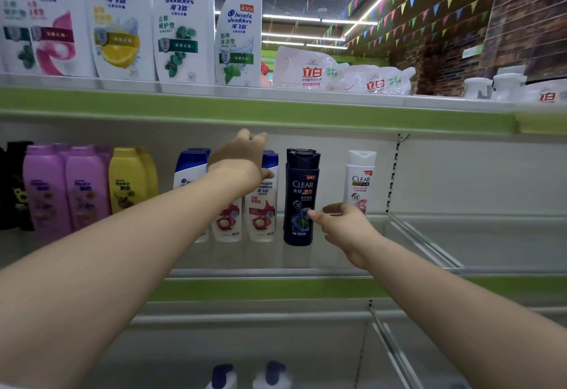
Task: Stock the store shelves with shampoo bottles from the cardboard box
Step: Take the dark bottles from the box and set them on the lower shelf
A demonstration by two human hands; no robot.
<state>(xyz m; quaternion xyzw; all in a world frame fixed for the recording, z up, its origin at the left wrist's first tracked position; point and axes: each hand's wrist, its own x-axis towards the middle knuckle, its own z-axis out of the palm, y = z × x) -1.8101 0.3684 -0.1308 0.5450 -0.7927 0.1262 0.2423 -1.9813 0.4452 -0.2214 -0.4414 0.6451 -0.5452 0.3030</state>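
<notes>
Middle shelf [276,272], as I read it from my station. Item one: dark bottle [301,198], CLEAR label, upright, with another dark cap just behind it. The right hand [345,226] sits low and just right of it. Its index fingertip [310,213] touches the lower front of the label, the thumb reaches out above that and stays clear of the bottle, and the other fingers are loosely folded with nothing held. Item two: red-label bottles [260,210], white with blue caps, two upright side by side, just left of the dark bottle. The left hand [245,158] lies over the top of the left one, back of the hand toward me, covering its cap. Its fingers bend away behind the bottles, and I cannot tell whether they grip anything. Item three: white bottle [360,180], CLEAR label, upright and alone, right of the right hand. Item four: blue-cap bottle [190,169], partly hidden by the left forearm. Item five: yellow bottles [129,180], then purple bottles [66,186], further left. Top shelf: large bottles [181,26] in a row, pouches [306,71] to their right.
</notes>
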